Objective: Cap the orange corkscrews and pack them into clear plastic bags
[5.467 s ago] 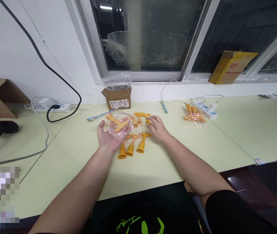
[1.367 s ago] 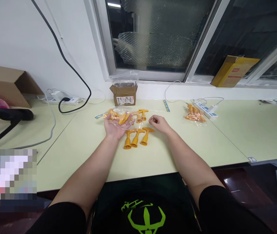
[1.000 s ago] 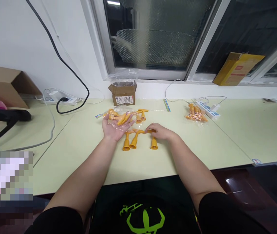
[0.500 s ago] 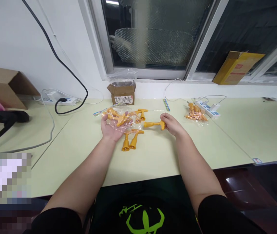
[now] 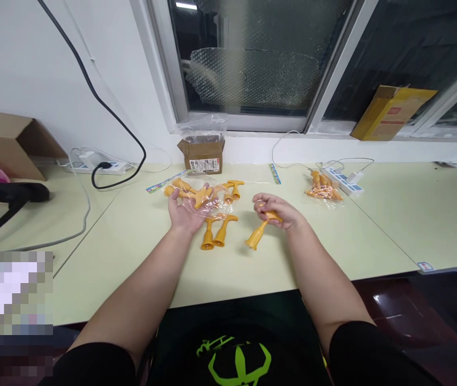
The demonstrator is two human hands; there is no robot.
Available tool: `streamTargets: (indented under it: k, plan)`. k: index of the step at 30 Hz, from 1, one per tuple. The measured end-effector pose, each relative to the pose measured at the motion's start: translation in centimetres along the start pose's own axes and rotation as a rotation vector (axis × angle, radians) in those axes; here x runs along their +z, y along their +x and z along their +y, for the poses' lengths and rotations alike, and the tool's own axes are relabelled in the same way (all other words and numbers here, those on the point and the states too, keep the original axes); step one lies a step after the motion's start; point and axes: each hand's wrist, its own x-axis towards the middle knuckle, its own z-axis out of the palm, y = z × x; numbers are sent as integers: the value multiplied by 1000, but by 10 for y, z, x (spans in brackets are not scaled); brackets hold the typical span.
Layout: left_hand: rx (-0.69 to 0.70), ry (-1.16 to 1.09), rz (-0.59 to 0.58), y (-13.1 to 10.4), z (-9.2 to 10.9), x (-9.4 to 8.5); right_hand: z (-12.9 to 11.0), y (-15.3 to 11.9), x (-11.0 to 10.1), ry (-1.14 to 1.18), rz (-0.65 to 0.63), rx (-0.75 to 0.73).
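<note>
My left hand [image 5: 186, 219] is palm up with its fingers curled around a clear plastic bag [image 5: 200, 199] that has several yellow-orange plastic pieces in it. My right hand [image 5: 279, 210] grips a single yellow-orange T-handled piece [image 5: 256, 235] by its crossbar; the flared, cup-like end points down and left, above the table. Two matching T-handled pieces [image 5: 220, 233] lie side by side on the table, just right of my left wrist. More of them [image 5: 235, 190] lie behind the bag, partly covered by its film.
A second bag of orange pieces [image 5: 322, 186] lies at the right beside a power strip [image 5: 344, 180]. Behind the left hand stands an open cardboard box [image 5: 203, 155]. Colourful printed strips [image 5: 275, 173] lie near the wall, and a black cable [image 5: 118, 120] hangs at left.
My right hand has turned the T-handled piece from lying level, cup toward the bag, to cup downward. It has come slightly nearer to me. The left hand and bag have barely moved.
</note>
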Motion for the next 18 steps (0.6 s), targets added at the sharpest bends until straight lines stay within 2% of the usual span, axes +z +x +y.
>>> streamTargets:
  k: [3, 6, 8, 11, 16, 18]
  plan:
    - [22, -18, -3, -1, -5, 2, 14, 10, 35, -45, -142, 121]
    - [23, -7, -29, -5, -12, 6, 26, 21, 66, -30, -130, 128]
    - [1, 32, -50, -7, -17, 9, 32, 26, 79, -12, -104, 138]
    - [-30, 108, -84, -12, -25, 13, 38, 32, 85, -18, -65, 163]
    - [-47, 173, -143, -17, -32, 18, 40, 35, 81, -97, 90, 144]
    - [-61, 181, -150, -18, -34, 18, 39, 36, 81, -128, 100, 183]
